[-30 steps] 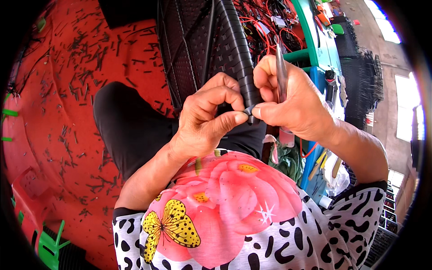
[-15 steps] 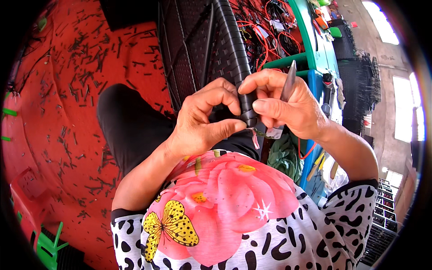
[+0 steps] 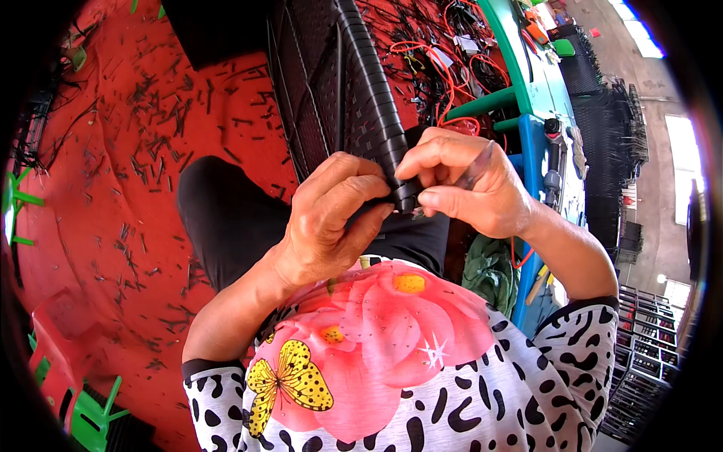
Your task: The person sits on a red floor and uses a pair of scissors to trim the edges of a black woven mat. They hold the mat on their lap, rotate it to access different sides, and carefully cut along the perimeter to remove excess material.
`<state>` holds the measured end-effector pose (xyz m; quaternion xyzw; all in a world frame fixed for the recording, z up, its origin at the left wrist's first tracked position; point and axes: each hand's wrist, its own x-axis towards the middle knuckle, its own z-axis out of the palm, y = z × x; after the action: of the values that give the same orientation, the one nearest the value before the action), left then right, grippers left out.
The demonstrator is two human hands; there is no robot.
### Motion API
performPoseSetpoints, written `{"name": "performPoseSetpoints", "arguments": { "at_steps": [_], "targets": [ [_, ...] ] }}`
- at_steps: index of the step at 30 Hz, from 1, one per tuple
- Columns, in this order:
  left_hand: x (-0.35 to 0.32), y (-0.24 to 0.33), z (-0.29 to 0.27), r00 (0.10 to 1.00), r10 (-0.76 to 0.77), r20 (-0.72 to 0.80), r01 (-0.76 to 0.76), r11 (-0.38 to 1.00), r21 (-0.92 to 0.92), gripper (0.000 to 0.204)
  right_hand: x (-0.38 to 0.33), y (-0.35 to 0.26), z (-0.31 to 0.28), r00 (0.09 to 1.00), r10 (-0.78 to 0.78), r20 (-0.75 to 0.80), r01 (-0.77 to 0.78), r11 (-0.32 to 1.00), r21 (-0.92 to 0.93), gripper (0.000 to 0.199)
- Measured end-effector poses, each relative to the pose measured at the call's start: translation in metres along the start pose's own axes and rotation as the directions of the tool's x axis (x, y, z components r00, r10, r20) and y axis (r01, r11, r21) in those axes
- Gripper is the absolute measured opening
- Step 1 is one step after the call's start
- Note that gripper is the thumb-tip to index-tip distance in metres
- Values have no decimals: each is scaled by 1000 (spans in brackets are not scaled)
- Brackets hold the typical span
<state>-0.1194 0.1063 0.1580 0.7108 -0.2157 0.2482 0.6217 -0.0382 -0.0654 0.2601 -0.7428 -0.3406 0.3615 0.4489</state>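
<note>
A black woven rattan-like panel [image 3: 305, 83] slants down toward my lap. Along its right edge runs a tube [image 3: 370, 79] wrapped tightly in flat black strip, its near end between my hands. My left hand [image 3: 324, 215] is curled at the left of that end, with thumb and fingers closing on the wrapping. From the other side, my right hand [image 3: 482, 188] pinches at the same end with thumb and index finger. A pointed metal blade [image 3: 477, 164] is tucked in my right hand, smeared by motion. My fingers partly hide the wrapping they touch.
Black strip offcuts [image 3: 162, 128] litter the red floor covering [image 3: 113, 248]. To the right stands a blue-green bench [image 3: 533, 173] with a power tool [image 3: 553, 162]. Beneath it lies a green bag [image 3: 489, 275]. Red and black cords [image 3: 448, 75] tangle ahead. A red chair [image 3: 56, 343] is lower left.
The panel end has shifted slightly left, with both hands still at it. The blade in my right hand has tilted. The pink-and-white scrap below the tube end no longer shows.
</note>
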Motion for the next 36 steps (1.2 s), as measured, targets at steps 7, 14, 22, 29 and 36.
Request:
{"name": "performPoseSetpoints", "arguments": {
  "at_steps": [7,14,22,29,36],
  "targets": [
    [4,9,-3,993,-115,24,116,993,-38,24,5,-3,-6,999,7,53,-5,999,-41,20],
    [7,13,-7,989,-123,80,119,991,54,21,-2,12,-4,999,36,27,-42,950,310,29],
    [23,27,-5,993,17,119,-51,954,295,23,-6,40,11,993,-35,-108,99,737,668,25],
    [20,33,7,998,-59,32,42,923,383,26,-8,60,24,988,-52,-146,148,592,792,23],
    [11,33,11,994,-109,-20,109,933,344,24,-9,60,25,992,35,-118,81,543,836,13]
  ]
}}
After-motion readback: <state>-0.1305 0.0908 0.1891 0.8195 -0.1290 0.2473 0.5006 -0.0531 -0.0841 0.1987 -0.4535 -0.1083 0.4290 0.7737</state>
